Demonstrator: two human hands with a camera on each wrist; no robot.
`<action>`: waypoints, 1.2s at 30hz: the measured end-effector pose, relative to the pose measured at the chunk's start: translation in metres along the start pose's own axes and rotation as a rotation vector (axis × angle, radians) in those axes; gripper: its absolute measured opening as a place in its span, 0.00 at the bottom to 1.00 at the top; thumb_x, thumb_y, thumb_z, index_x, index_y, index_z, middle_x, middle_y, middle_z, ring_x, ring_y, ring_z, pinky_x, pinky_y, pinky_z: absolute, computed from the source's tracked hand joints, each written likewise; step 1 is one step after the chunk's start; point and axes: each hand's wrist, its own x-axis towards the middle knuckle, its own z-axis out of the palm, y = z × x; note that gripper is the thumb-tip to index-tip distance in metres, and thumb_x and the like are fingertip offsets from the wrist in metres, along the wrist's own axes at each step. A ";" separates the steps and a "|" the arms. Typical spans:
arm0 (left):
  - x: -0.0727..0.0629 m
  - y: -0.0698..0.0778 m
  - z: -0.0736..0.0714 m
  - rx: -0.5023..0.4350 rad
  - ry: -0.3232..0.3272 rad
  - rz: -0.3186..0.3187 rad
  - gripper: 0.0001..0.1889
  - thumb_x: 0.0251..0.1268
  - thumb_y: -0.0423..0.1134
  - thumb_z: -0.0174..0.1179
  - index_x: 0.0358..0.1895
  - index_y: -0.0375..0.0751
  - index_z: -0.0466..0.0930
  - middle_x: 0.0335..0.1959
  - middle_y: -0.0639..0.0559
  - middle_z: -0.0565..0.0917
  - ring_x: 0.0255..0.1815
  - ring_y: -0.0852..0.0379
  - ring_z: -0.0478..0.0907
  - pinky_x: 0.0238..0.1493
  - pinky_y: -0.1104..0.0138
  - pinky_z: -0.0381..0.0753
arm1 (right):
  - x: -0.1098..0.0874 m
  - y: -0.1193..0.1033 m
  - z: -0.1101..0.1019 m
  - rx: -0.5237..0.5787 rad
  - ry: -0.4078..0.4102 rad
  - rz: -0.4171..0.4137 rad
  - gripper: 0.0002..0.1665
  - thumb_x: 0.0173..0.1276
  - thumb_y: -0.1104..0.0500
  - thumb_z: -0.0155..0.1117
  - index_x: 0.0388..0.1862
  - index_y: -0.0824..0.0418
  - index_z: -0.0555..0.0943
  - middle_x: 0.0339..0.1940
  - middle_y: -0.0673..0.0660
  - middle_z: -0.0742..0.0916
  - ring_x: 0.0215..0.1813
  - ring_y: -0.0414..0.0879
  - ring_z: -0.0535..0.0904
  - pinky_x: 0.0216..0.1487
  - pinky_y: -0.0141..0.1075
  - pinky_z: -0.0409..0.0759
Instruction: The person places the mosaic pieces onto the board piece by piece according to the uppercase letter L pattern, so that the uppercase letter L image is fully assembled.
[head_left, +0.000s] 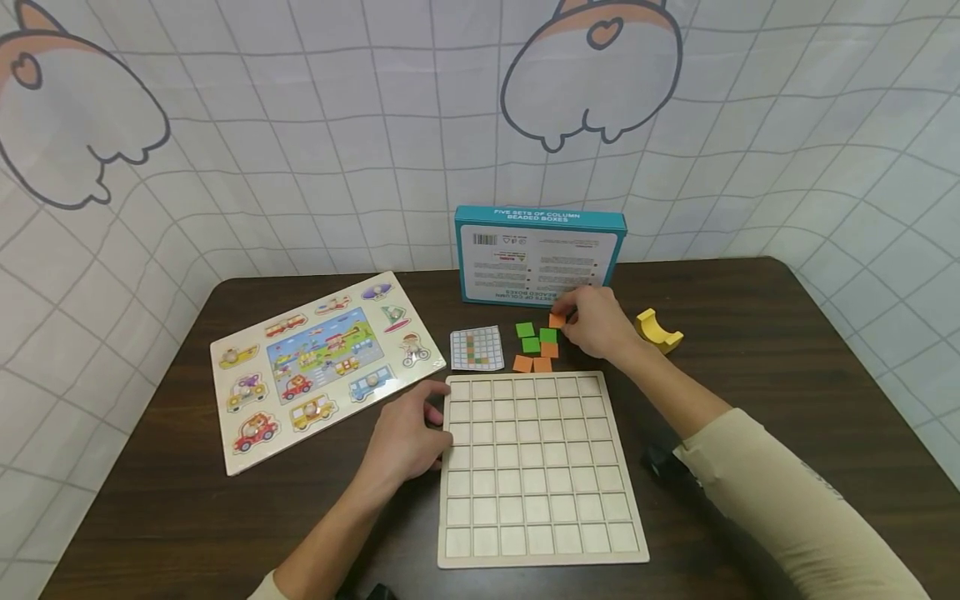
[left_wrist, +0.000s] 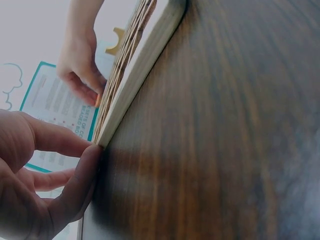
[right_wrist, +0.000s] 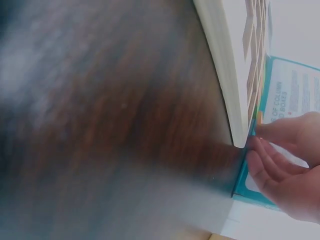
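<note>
A pale wooden grid board (head_left: 542, 467) lies on the dark table, its square cells bare. My left hand (head_left: 408, 433) holds the board's left edge near the far corner; in the left wrist view the thumb and a finger (left_wrist: 60, 137) meet at that edge. Beyond the board, my right hand (head_left: 596, 321) pinches an orange square tile (head_left: 557, 321) between thumb and fingertips. Close by lie several green tiles (head_left: 529, 344) and orange tiles (head_left: 522, 363). Left of them is a small pattern card (head_left: 477, 348) printed with a coloured grid. In the right wrist view the fingers (right_wrist: 280, 165) largely hide the tile.
A teal-edged box (head_left: 536, 258) stands upright at the back, just behind the right hand. A wooden vehicle puzzle (head_left: 322, 367) lies at the left. To the right of the right hand is a yellow curved block (head_left: 657, 332). A patterned curtain (head_left: 337, 125) hangs behind the table.
</note>
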 end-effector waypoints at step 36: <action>0.001 0.000 0.000 -0.020 -0.016 -0.015 0.34 0.52 0.24 0.63 0.67 0.43 0.77 0.39 0.45 0.79 0.17 0.57 0.81 0.18 0.66 0.85 | -0.032 -0.022 -0.012 0.076 -0.048 -0.041 0.14 0.63 0.66 0.73 0.49 0.61 0.90 0.37 0.54 0.89 0.36 0.45 0.85 0.40 0.40 0.85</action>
